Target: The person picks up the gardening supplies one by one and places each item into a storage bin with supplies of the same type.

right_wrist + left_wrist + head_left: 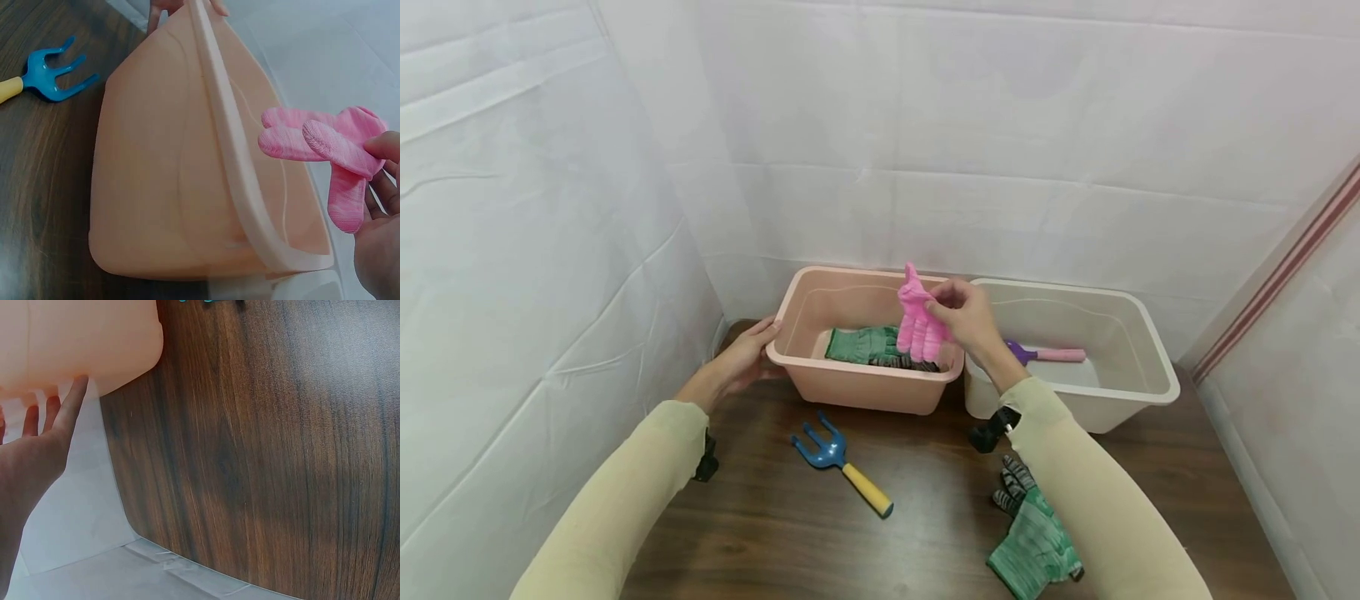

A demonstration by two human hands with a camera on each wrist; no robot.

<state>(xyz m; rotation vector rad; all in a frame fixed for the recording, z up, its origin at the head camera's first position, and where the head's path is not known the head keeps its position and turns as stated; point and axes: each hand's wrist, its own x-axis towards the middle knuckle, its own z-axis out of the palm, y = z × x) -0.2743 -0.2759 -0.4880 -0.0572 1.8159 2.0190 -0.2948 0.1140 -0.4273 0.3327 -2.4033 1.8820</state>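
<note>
My right hand (972, 323) pinches a pink knit glove (916, 321) between thumb and fingers, holding it over the right end of a peach plastic bin (865, 387). In the right wrist view, the glove's fingers (290, 144) point toward the bin's rim. At the bin's left end, my left hand (741, 360) grips the rim, its fingers against the outer wall in the left wrist view. A green glove (859, 343) with dark striped fingertips lies inside the peach bin, partly behind the pink one.
A cream bin (1138, 350) stands to the right, holding a purple tool with a pink handle (1060, 355). On the wooden table (925, 517) in front lie a blue hand fork with a yellow handle (831, 452) and another green glove (1033, 542), partly under my right forearm. White sheeting surrounds the table.
</note>
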